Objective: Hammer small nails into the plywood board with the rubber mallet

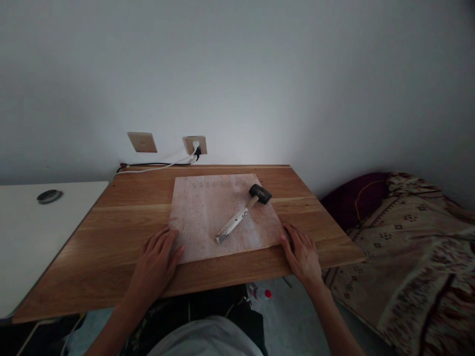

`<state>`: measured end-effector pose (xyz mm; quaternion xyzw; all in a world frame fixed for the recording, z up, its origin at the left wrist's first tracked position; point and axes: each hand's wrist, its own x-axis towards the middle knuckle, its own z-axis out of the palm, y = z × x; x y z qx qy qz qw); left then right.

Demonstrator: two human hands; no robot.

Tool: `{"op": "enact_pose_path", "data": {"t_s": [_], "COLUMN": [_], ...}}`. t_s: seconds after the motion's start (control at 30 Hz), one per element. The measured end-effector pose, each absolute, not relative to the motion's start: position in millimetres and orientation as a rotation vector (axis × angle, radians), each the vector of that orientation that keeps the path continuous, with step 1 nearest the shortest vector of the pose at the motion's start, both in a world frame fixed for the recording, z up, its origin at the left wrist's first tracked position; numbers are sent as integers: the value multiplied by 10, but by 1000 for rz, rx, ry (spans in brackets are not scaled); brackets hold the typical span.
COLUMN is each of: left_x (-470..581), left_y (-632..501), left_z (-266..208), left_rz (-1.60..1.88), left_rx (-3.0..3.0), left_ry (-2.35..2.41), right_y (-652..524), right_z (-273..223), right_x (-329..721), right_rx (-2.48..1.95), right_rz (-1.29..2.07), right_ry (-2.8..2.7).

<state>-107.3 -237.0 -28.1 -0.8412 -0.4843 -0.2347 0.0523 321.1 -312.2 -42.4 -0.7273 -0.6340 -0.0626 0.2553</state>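
Observation:
A thin pale wooden board (200, 212) lies flat on the wooden table. Across it rests a mallet (261, 194) with a black head at the back right and a white-wrapped handle pointing toward me. Several tiny items or marks (208, 183) form a row along the board's far edge, too small to name. My left hand (159, 257) lies at the board's front left corner, fingers stretched and the thumb against its edge. At the front right corner, my right hand (301, 251) rests with fingers extended beside the edge. Neither hand grips the mallet.
The wooden table (122, 222) meets the wall at the back, near a socket (195, 145) with plugs and cables. A white surface (22, 232) holding a dark round object (49, 196) adjoins on the left. Patterned bedding (401, 252) is at the right. A red-capped bottle (260, 293) lies below.

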Motion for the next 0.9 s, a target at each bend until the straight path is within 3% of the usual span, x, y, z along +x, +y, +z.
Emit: {"op": "enact_pose_path", "data": {"t_s": [0.9], "left_x": [-1111], "left_y": [-2348], "left_z": [-491], "left_rz": [-764], "left_rx": [-2482], "left_ry": [-1402], "right_y": [-3147], "right_z": [-506], "right_x": [3266], "right_rx": [-2033], "right_rz": [-148], "right_ry": [-1851]}}
